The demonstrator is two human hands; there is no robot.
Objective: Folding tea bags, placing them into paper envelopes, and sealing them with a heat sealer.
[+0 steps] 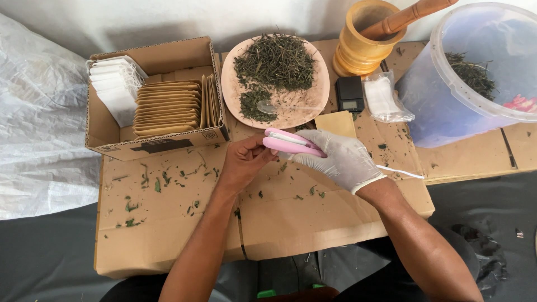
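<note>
On leaf-strewn cardboard (168, 223), both hands (291, 156) grip a smooth, perhaps plastic, pink sealer (291, 142).

We look almost straight down from our one head camera, close above the counter (168, 223), with the pink plate (232, 89) just beyond centre.

Both hands meet at the middle of the cardboard-covered table (168, 223), the left hand (244, 162) touching the sealer (292, 143) held by the right hand (338, 159). Behind them sits a plate of herbs (235, 89); left of it a box of sachets (112, 134); behind the right hand a scale (350, 93), mortar (358, 50) and tub (436, 106).
</note>
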